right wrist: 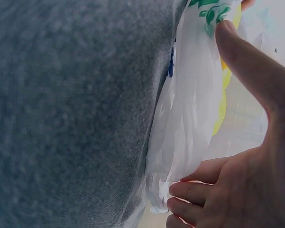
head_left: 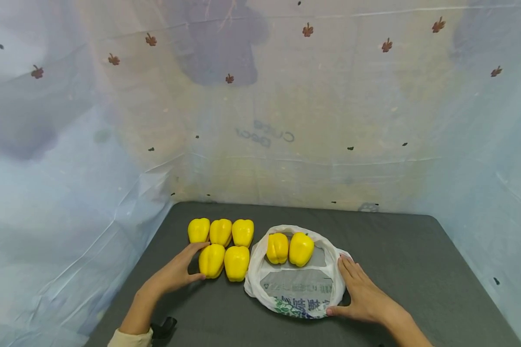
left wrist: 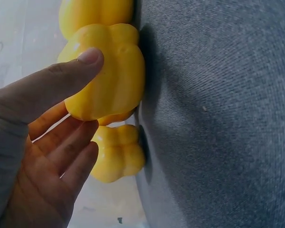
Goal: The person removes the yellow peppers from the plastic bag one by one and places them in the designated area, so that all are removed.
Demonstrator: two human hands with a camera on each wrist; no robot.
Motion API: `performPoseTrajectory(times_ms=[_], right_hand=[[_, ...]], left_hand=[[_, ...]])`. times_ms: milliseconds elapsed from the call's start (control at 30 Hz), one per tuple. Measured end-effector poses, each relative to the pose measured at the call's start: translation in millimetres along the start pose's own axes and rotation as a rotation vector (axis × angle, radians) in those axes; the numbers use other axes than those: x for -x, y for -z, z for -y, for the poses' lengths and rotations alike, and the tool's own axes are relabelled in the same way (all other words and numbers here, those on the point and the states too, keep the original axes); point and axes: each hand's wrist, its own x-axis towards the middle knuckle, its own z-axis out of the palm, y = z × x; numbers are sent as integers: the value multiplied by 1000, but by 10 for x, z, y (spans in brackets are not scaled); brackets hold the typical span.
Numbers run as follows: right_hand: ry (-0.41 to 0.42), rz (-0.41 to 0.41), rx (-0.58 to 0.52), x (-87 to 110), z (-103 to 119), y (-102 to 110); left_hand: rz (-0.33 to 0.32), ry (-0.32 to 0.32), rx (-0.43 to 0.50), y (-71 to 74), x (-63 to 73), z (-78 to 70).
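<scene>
My left hand (head_left: 174,271) spans a yellow bell pepper (head_left: 211,260) at the front left of the group, its thumb near the close end and a finger at the far end. In the left wrist view, the thumb lies over this bell pepper (left wrist: 109,71) with the other fingers on its far side. A white plastic bag (head_left: 253,270) lies with its mouth spread wide, and two yellow bell peppers (head_left: 301,249) sit in its far part. Along the bag's right rim rests my right hand (head_left: 366,296), thumb and fingers spread and fairly straight against the plastic (right wrist: 194,95).
Several other yellow bell peppers (head_left: 237,263) stand close together left of the bag, in two rows. The dark grey table (head_left: 399,250) is bordered by a pale printed plastic sheet (head_left: 286,178) behind and at the sides. A black strap (head_left: 165,328) shows by the left wrist.
</scene>
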Motion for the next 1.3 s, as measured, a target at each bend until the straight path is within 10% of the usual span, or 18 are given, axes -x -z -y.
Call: performPoseTrajectory(times_ms=[767,1300], right_hand=[[-6,7,-4,-4,6,8],[1,-6,-9,-2,-1,-10]], left_hand=[[8,-21,-19,17,-15,-15],[-135,-159,-158,-68,-248,-533]])
